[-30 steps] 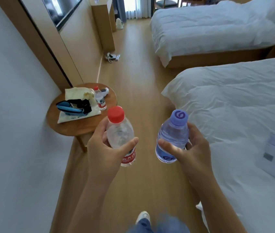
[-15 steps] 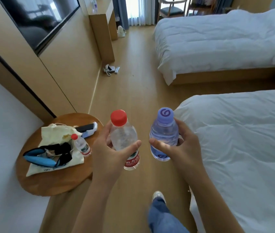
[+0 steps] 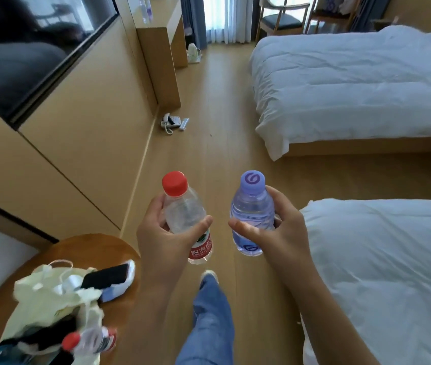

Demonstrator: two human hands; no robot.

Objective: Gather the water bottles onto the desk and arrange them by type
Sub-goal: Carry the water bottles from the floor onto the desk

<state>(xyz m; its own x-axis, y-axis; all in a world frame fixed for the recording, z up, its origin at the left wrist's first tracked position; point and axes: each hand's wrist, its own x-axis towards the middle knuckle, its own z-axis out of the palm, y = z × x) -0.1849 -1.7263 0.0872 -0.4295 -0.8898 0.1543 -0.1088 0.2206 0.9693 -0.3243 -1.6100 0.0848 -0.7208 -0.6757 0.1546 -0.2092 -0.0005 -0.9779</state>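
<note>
My left hand (image 3: 164,238) grips a clear bottle with a red cap and red label (image 3: 186,214), held upright in front of me. My right hand (image 3: 275,233) grips a purple-tinted bottle with a purple cap (image 3: 251,214), also upright. A third small bottle with a red cap (image 3: 87,341) lies on the round wooden side table (image 3: 98,248) at the lower left. Far ahead on the left stands a wooden desk (image 3: 161,35) with purple bottles (image 3: 147,9) on its top.
The side table also carries a cream cloth bag (image 3: 48,304), a phone (image 3: 106,279) and a blue-black strap. A telephone (image 3: 170,122) lies on the floor by the wall. Two white beds (image 3: 354,83) fill the right side. Chairs stand by the window.
I have walked forward along the aisle. The side table has slid from the middle left to the lower left corner, and the desk has come closer. Both hands still hold their bottles.
</note>
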